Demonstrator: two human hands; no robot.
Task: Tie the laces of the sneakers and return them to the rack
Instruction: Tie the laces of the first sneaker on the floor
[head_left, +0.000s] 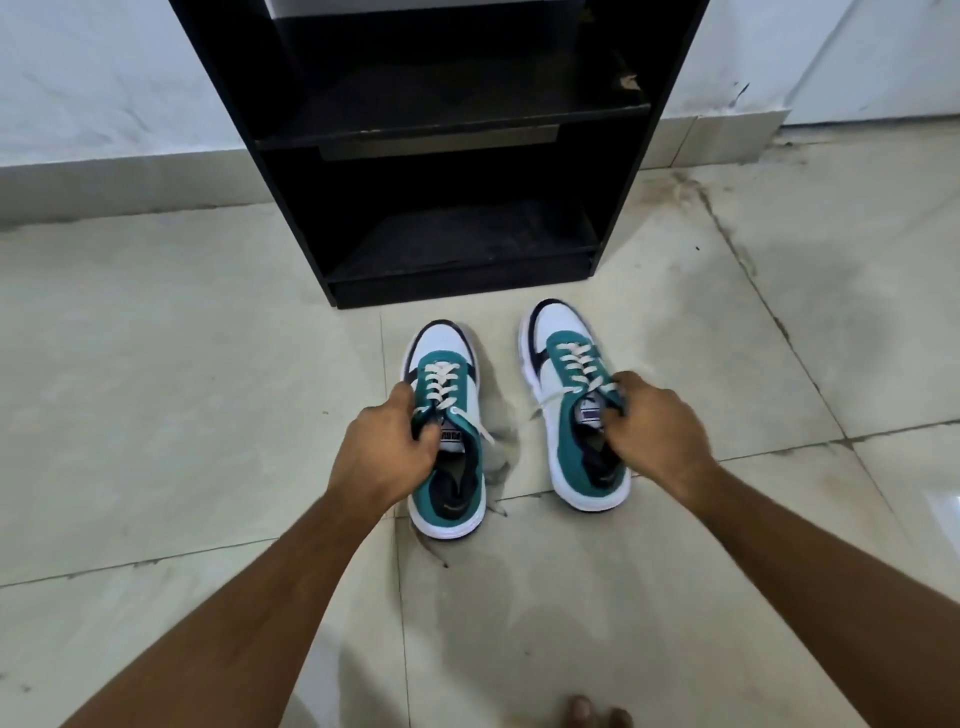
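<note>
Two hands (389, 449) (657, 423) grip two sneakers (447, 415) (574, 395) before one rack (441, 140)

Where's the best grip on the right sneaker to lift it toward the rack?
Grip the right sneaker at its tongue and collar edge, from above and behind, as the right hand does now. The mouth opens upward toward you, giving fingers a rim to hook. The toe points at the rack, so it should slide in forward.

Pale tiled floor (208, 364) (stained), white wall (104, 78).
</note>
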